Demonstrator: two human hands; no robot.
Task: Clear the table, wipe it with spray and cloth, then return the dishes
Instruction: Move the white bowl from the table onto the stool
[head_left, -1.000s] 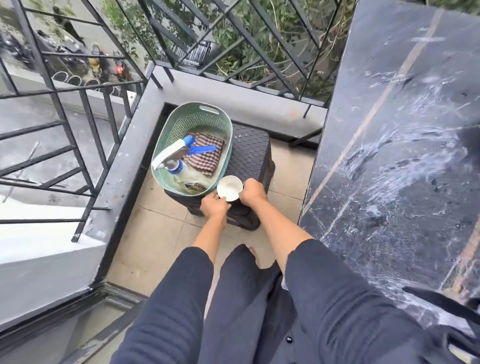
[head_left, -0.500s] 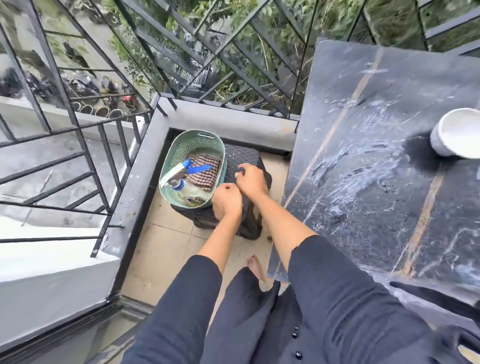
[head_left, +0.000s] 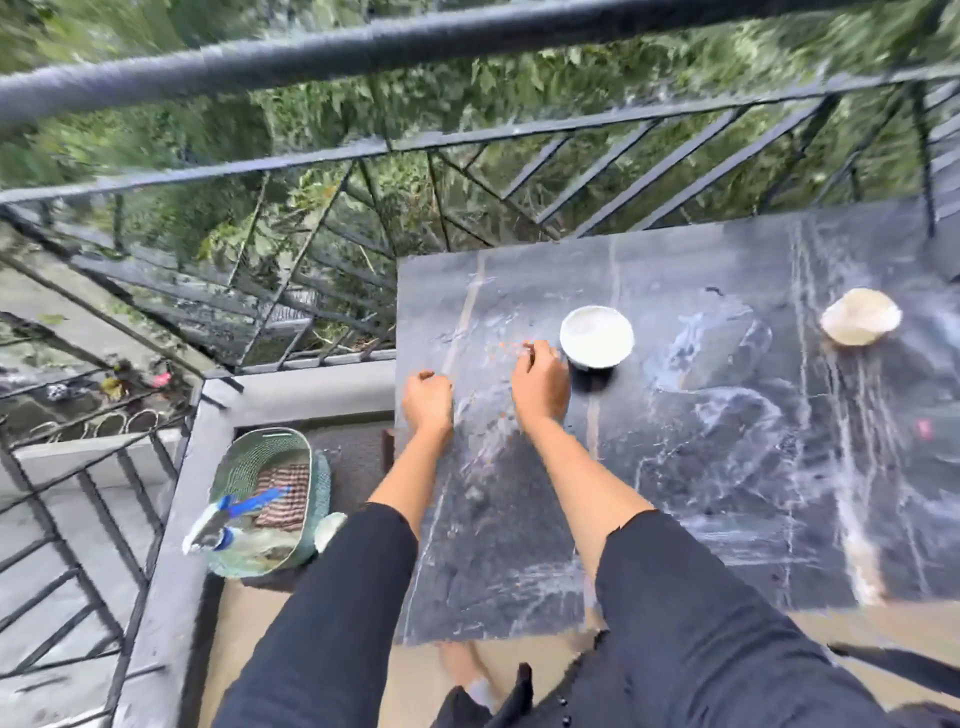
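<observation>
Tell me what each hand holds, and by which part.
Left hand curled, empty. Right hand curled at the white bowl's left side; whether it grips the bowl cannot be told.

This is a home's outdoor balcony, raised above the ground. A black metal railing (head_left: 467, 140) with slanted bars runs round it on a grey concrete kerb (head_left: 311, 384), and green foliage (head_left: 363, 88) shows through the bars. The floor (head_left: 883, 626) looks like beige tile. A dark marble-topped table (head_left: 727, 493) stands against the railing with a white bowl (head_left: 596, 332) on it, and a plastic basket (head_left: 323, 488) holding household cleaning things sits beside it.
</observation>
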